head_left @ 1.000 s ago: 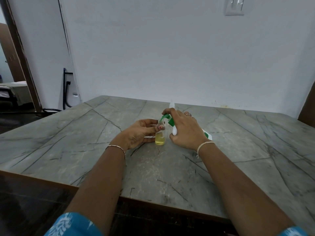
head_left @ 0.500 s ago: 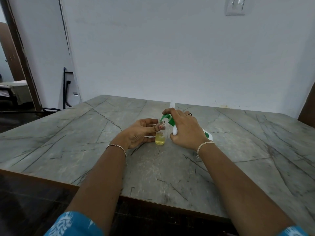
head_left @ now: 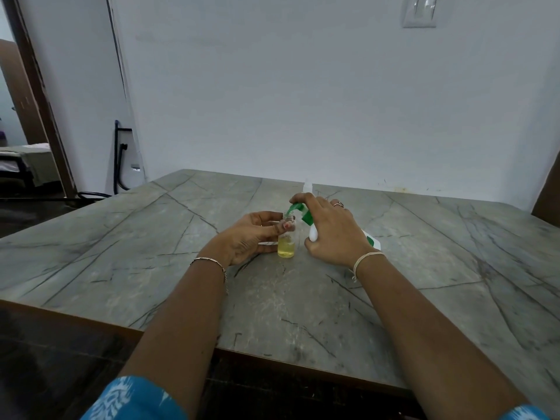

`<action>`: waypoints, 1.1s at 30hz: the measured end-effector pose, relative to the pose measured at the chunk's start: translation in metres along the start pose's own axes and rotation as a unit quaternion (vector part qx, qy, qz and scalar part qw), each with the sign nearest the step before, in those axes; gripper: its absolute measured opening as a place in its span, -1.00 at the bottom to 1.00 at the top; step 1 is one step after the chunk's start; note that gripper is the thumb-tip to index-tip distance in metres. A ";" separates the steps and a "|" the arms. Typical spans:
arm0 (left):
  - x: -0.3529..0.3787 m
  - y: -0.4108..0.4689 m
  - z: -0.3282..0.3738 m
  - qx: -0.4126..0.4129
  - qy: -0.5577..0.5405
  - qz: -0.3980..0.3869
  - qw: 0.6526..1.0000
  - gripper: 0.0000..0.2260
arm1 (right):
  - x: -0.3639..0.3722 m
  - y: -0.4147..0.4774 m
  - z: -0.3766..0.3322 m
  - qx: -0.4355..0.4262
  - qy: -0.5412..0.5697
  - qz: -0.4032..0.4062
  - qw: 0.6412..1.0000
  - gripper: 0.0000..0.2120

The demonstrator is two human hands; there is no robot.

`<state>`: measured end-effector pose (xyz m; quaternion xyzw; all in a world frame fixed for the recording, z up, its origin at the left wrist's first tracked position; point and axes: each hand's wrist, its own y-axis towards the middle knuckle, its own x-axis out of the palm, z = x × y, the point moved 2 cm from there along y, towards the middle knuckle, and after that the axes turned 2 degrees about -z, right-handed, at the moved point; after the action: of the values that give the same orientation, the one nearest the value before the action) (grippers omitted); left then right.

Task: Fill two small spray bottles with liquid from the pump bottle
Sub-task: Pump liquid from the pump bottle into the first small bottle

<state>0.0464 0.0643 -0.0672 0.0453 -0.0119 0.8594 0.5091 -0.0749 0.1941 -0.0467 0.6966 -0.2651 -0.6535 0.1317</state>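
We see a grey table (head_left: 121,253) with a stone-like top crossed by dark veins and a brown band along its near edge. Its far side meets a plain pale wall (head_left: 272,86), which carries a switch plate (head_left: 419,10) high on the right. On the left stands a dark door frame (head_left: 39,95) opening onto another room. A black metal frame (head_left: 118,156) leans against the wall beside the table's far left corner.

Near the middle of the table stands the small spray bottle (head_left: 286,244). It is upright, so its long axis is vertical, and its uncapped neck opens upward. Yellow liquid fills roughly its lower half. Our left hand (head_left: 245,237) pinches it near the shoulder between thumb and fingertips.

Just to its right, the pump bottle (head_left: 313,233) is tilted, white with a green head. Its long axis runs from its base, low on the right and partly hidden, up and left towards the small bottle. The green spout (head_left: 293,207) points down and left, with its tip at the open neck. Our right hand (head_left: 336,234) curls around the pump bottle, with a finger lying over the green head.

Behind the right hand a white-tipped object (head_left: 308,186) shows, too hidden for us to identify.
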 end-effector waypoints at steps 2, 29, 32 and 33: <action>-0.001 0.001 -0.001 0.002 0.000 -0.001 1.000 -0.49 | 0.001 0.002 -0.001 0.001 0.008 0.003 1.000 -0.35; 0.000 0.000 0.000 0.001 -0.005 -0.004 1.000 -0.52 | 0.000 0.000 -0.001 0.005 0.016 -0.002 1.000 -0.32; 0.001 0.000 -0.001 0.000 0.000 -0.009 1.000 -0.54 | 0.002 0.002 -0.002 0.008 0.036 0.001 0.999 -0.36; 0.000 0.000 -0.001 0.000 0.001 -0.009 1.000 -0.54 | 0.002 0.003 -0.002 0.008 0.036 0.002 0.999 -0.36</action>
<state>0.0460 0.0645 -0.0680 0.0446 -0.0113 0.8551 0.5164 -0.0730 0.1903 -0.0469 0.7202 -0.2668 -0.6255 0.1372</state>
